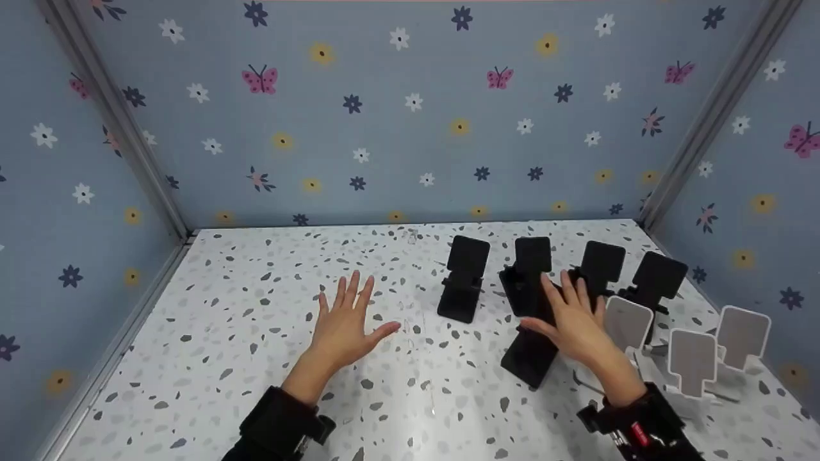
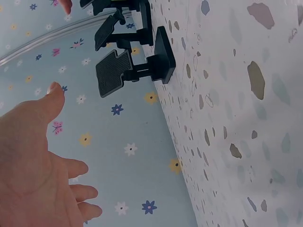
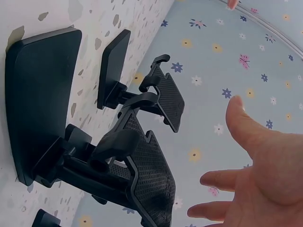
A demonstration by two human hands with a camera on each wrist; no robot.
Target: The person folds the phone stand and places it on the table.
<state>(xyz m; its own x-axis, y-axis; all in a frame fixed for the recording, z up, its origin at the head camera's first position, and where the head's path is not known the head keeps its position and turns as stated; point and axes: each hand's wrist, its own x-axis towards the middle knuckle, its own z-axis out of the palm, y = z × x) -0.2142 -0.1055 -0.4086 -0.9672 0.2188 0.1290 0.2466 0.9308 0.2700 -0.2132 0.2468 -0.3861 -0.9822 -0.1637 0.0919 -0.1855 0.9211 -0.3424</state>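
My left hand [image 1: 343, 330] hovers over the speckled table with fingers spread and straight, holding nothing. My right hand [image 1: 576, 323] is also spread, palm down, above a black phone stand [image 1: 532, 358] that it partly hides. In the right wrist view, a gap shows between that hand [image 3: 265, 165] and the nearest black stand [image 3: 42, 99]. Further back stand more black phone stands: one apart on the left [image 1: 464, 278], then others in a row to the right, including a black stand [image 1: 656, 278] at the row's end.
Three white phone stands cluster at the right: a white stand [image 1: 628, 323] beside my right wrist, a white stand [image 1: 692, 362] in front and a white stand [image 1: 743, 336] near the side wall. Blue flowered panels [image 1: 410, 147] enclose the table [image 1: 256, 320] at the back and sides.
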